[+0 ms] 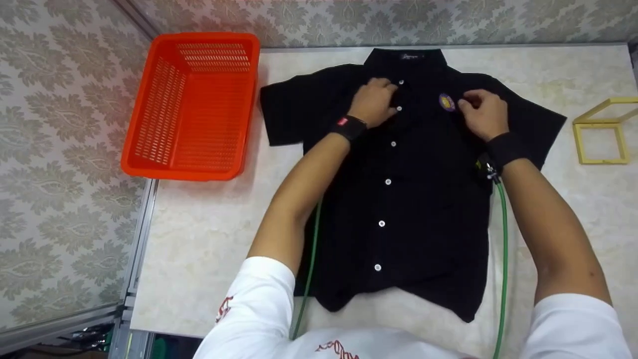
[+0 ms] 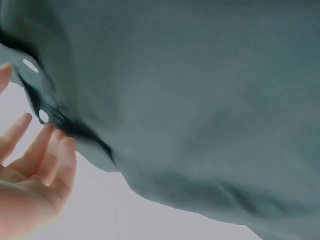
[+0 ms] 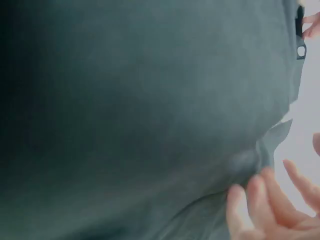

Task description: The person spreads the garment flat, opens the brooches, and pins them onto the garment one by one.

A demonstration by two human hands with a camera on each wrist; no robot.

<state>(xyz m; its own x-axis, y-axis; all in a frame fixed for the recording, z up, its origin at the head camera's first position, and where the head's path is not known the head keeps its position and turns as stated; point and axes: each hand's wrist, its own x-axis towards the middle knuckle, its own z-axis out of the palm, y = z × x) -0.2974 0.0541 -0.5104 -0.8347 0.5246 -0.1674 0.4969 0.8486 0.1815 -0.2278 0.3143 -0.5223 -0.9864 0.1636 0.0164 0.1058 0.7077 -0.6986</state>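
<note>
A black short-sleeved shirt [image 1: 433,199] with white buttons lies spread flat, front up, with its collar at the far side. My left hand [image 1: 374,102] rests on it beside the upper buttons. In the left wrist view, the fingers of that hand [image 2: 40,175] are extended, their tips touching cloth near a white button [image 2: 44,116]. On the other side of the chest, my right hand [image 1: 484,113] is just right of a round purple-and-yellow badge [image 1: 447,102]. The right wrist view has this hand's fingers [image 3: 280,205] loosely extended against the cloth, thumb apart.
Left of the shirt, an orange plastic basket [image 1: 204,114] stands at the table's left edge. A yellow hinged frame [image 1: 600,142] lies at the right on the pale table [image 1: 209,249]. Green cables [image 1: 504,249] run from the wrists toward the body. A patterned wall borders the far side.
</note>
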